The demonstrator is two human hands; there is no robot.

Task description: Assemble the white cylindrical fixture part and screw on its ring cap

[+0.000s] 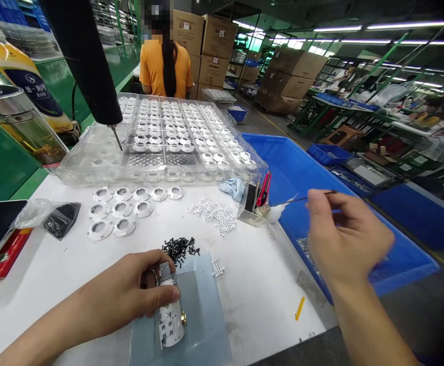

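My left hand (145,284) is closed around a white cylindrical part (172,328) with a gold-coloured fitting on its side. The part lies tilted over a blue-grey mat (212,325). My right hand (349,236) is raised over the table's right edge, pinching a thin dark stick (301,199) between thumb and fingers. The stick points left toward a small bottle-like object with a white end (277,212); whether they touch I cannot tell. Beyond my left hand is a pile of small black screws (179,249). Small white pins (216,216) lie scattered farther back.
White rings (122,209) stand in rows at the left. Behind them is a clear divided tray (160,175) of white parts, under a hanging black screwdriver (88,66). A metal holder (250,216) contains a red cutter (263,189). A blue bin (405,269) borders the right edge.
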